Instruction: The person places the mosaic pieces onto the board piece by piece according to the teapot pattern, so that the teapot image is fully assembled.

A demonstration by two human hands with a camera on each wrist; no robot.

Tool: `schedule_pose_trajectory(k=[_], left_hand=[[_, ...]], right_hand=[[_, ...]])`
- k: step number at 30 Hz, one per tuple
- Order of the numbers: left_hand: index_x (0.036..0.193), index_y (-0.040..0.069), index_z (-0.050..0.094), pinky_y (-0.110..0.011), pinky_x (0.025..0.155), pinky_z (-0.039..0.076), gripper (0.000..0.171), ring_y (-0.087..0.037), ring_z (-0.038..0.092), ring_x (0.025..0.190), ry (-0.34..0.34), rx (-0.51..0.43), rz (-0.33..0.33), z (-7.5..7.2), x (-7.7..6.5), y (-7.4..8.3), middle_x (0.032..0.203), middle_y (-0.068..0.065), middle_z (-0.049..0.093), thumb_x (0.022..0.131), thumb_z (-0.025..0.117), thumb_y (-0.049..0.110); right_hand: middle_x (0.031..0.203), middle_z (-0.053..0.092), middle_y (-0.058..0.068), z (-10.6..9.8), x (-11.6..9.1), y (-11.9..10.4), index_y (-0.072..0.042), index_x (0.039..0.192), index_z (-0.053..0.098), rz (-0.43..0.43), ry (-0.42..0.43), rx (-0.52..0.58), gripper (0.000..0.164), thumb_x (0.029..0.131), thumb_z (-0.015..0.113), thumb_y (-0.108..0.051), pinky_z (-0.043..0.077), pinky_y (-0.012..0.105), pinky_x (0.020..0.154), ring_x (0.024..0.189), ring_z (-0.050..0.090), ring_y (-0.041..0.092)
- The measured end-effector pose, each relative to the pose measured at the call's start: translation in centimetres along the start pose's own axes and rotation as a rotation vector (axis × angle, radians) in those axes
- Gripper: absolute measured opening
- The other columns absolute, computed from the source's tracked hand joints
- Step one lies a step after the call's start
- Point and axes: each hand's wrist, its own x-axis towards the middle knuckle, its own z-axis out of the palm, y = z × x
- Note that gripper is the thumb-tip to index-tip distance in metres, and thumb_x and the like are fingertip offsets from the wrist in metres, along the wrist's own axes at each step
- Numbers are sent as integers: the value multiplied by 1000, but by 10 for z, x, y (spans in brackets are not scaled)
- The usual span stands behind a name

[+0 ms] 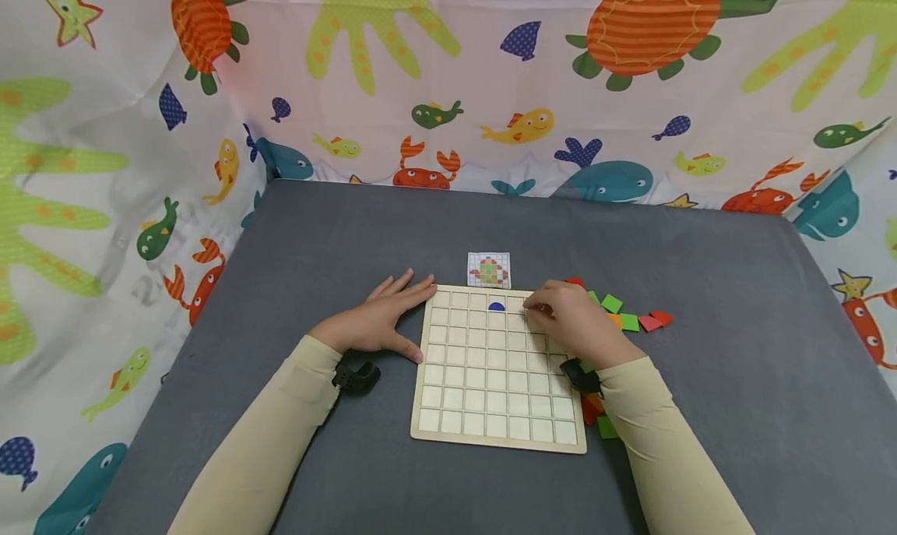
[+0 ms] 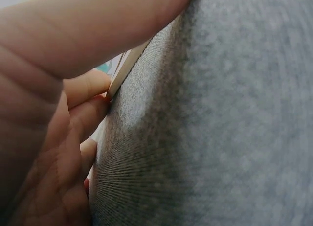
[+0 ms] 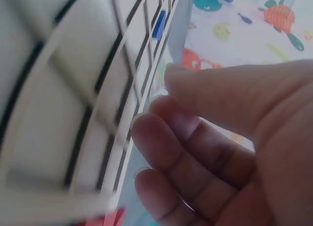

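A pale wooden grid board lies flat on the grey cloth. In its top row sits one blue half-round piece, seen edge-on as a blue piece in the right wrist view. My left hand spreads its fingers at the board's upper left corner, thumb at the left edge. In the left wrist view its fingertips touch the board's side. Over the upper right of the grid is my right hand, fingers bent loosely. A gap shows between its thumb and fingers, with no piece visible there.
A small pattern card lies just beyond the board's far edge. Green tiles, red tiles and an orange tile lie right of the board, partly under the right arm. A printed curtain hangs behind the table.
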Motion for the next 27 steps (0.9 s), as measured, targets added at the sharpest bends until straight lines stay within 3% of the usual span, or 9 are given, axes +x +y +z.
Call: schedule_pose_trajectory(k=[12, 21, 27], left_hand=[[170, 24, 18, -47, 129, -10, 122, -21, -12, 163, 2, 5, -14, 1, 0, 2, 176, 8, 6, 76, 91, 52], [170, 23, 18, -47, 129, -10, 122, -22, -12, 163, 2, -1, -13, 1, -1, 3, 176, 7, 6, 77, 91, 51], [170, 23, 18, -47, 129, -10, 122, -22, -12, 163, -3, -6, -10, 0, 0, 2, 176, 7, 6, 77, 90, 52]], right_hand=[[100, 73, 10, -21, -37, 34, -3, 107, 81, 99, 26, -47, 13, 94, 77, -3, 57, 38, 70, 81, 63, 21], [109, 73, 18, -41, -51, 62, 0, 111, 79, 209, -29, -25, 19, 93, 79, -5, 61, 52, 80, 88, 67, 30], [110, 71, 21, -45, -53, 72, 2, 112, 77, 253, -88, -22, 21, 93, 78, -8, 59, 55, 84, 94, 65, 34]])
